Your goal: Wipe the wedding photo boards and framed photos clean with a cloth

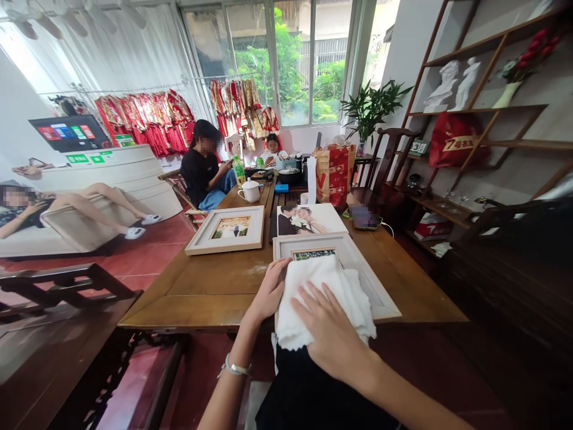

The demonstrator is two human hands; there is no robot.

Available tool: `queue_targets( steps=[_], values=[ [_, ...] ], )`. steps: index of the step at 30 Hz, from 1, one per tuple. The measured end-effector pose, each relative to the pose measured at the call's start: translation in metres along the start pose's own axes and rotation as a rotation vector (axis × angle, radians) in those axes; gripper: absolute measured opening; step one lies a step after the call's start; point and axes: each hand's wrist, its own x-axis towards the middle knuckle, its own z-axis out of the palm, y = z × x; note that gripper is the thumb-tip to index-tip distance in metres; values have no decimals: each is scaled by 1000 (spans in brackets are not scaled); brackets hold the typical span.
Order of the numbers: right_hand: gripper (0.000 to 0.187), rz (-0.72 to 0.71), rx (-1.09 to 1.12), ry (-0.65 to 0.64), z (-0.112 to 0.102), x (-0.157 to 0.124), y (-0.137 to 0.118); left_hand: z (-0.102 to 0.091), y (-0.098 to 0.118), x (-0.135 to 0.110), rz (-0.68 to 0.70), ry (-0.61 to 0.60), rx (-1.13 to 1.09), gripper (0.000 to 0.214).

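Observation:
My right hand (329, 325) lies on a folded white cloth (353, 292), its fingers spread and pressing flat on top. The cloth covers the near part of a pale picture frame (378, 292) with a wide white border; only a strip of its photo (313, 254) shows beyond the cloth. At the frame's left side, my left hand (271, 289) grips the edge, its fingertips beside the cloth. A second framed photo (230, 230) lies flat on the table to the left. Just behind my frame is a large photo print (308, 220) of a couple.
The wooden table (201, 298) also bears a white teapot (250, 190), a green-labelled bottle (239, 171), a red paper bag (332, 174) and a phone (367, 220) on a cable. One person (201, 173) sits at its left side, another at the far end. Shelves (487, 143) stand right.

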Motion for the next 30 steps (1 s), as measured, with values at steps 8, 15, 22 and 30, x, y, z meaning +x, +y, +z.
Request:
queue_targets(
  steps=[8,15,22,30],
  values=[
    [72,-29,-103,-62,-25,-38,34,-1,1,-1,-22,-15,2,57],
    [69,228,-300,-3,-32,-43,102,-1,2,-2,-26,-33,4,57],
    [78,126,-115,4,-27,38,148,-3,4,-2,-14,-37,7,59],
    [83,-212,-6,-128,-18,111,120,-1,0,-2,0,-21,33,55]
  ],
)
